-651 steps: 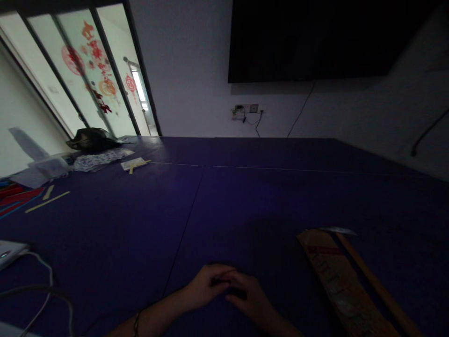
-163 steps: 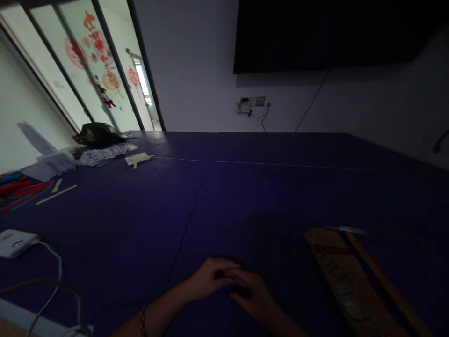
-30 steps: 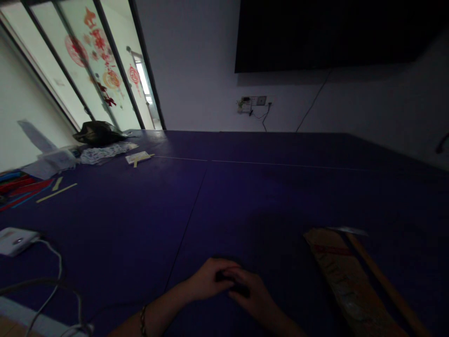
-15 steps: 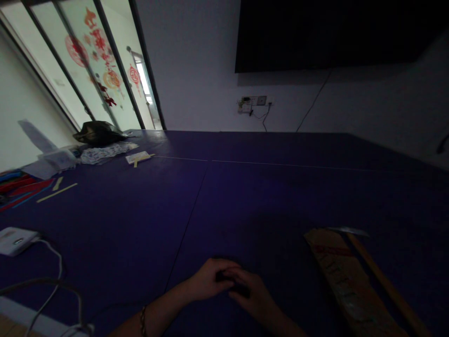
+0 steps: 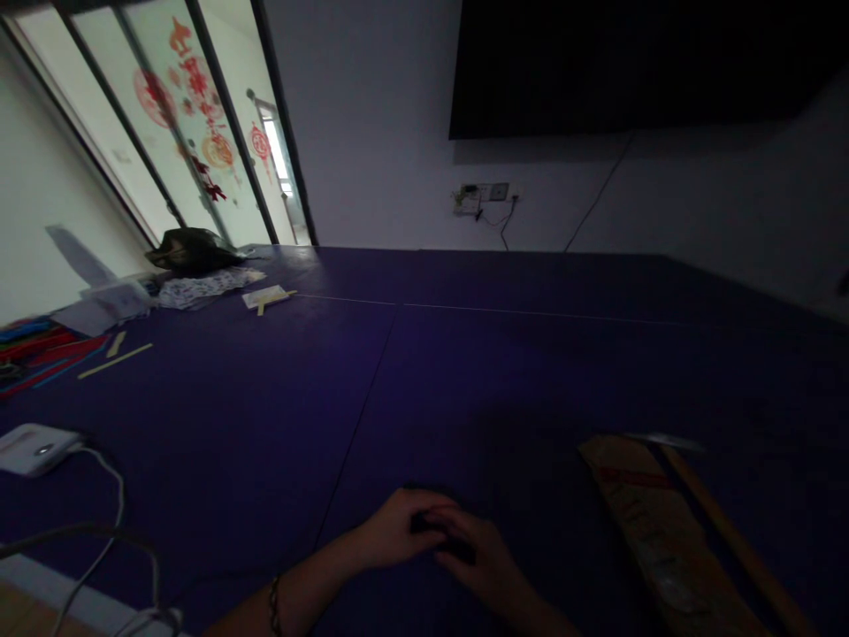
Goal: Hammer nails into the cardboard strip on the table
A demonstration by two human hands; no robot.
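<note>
My left hand and my right hand rest on the dark purple tabletop near its front, fingertips touching each other. Both hands are loosely curved, and a dark gap shows between thumb and fingers on each. I see nothing held in either one, though the shadow inside is deep. A braided bracelet circles my left wrist. To the right of my right hand lies a brown cardboard strip with printing on it. Along it is a wooden-handled tool whose thin grey metal head is at the far end.
A white device with a pale cable lies at left. Behind it are red and blue strips, yellow strips, papers and a black bag. A dark screen hangs above wall sockets.
The view has shifted slightly, moving the surroundings a little to the right. Both hands stay together in nearly the same pose.
</note>
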